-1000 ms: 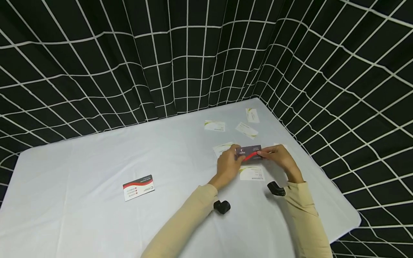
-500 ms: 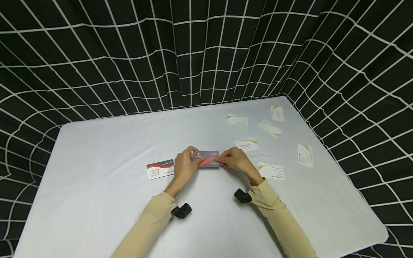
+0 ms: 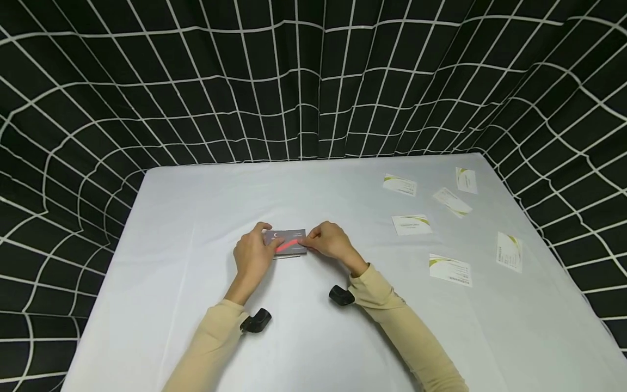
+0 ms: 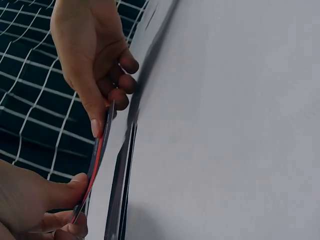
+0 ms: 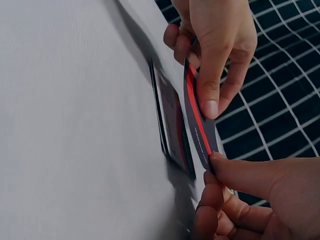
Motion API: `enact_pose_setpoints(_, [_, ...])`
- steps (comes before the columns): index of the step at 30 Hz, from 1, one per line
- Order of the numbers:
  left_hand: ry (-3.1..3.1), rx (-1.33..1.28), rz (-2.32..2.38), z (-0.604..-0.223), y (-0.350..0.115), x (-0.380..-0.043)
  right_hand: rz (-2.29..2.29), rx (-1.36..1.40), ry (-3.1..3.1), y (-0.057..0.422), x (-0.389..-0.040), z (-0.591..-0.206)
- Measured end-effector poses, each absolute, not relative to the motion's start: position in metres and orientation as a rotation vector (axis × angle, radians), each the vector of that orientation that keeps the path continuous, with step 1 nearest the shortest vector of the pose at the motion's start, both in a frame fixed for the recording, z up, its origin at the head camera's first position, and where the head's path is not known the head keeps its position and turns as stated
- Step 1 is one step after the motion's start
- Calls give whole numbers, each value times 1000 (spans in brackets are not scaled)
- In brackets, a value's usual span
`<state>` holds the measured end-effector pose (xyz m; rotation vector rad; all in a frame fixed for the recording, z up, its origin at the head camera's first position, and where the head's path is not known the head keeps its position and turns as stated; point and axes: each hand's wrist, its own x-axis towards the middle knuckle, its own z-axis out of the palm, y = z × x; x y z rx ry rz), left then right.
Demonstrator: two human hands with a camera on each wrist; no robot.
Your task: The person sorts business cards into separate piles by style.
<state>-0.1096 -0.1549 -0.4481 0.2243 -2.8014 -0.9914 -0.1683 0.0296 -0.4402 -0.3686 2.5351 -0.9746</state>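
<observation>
A dark grey business card with a red stripe (image 3: 290,242) is pinched at its two ends, one end in each hand. My left hand (image 3: 252,256) grips the left end with the thumb on top, and my right hand (image 3: 332,242) pinches the right end between thumb and fingers. In the right wrist view the held card (image 5: 201,120) is slightly bowed. Just below it lie dark business cards with a red band (image 5: 172,122) on the table, apart from the held card. Mostly hidden in the head view, they show there only as a thin dark edge.
Several white business cards with green-yellow curves lie scattered on the right of the white-covered table (image 3: 161,261), among them one card (image 3: 413,225) nearest my right hand and another card (image 3: 450,270) closer to the front. A black curtain with white grid lines (image 3: 274,81) surrounds the table.
Both hands have carried the dark card leftward, away from the scattered white cards, to over the red-banded cards at the left. The head view has turned left. Both hands keep their grip.
</observation>
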Motion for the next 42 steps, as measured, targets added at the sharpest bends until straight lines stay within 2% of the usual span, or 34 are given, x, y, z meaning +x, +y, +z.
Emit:
enact_pose_setpoints(12, [-2828,306,-889,-454,-169,-103,-897,-358,2569,7,-164,-442])
enact_pose_setpoints(24, [-2832,318,-798,-460,-160,-103,-878,-298,2735,5,-157,-449])
enact_pose_setpoints(30, [-2808,299,-849,-462,-153,-100,-997,-352,2675,12,-159,-450])
enact_pose_setpoints(35, [-2776,132,-883,-456,-125,-102,-1062,-234,2722,50,-168,-437])
enact_pose_setpoints(42, [-2794,-248,-912,-448,-50,-118,-821,208,2909,154,-183,-429])
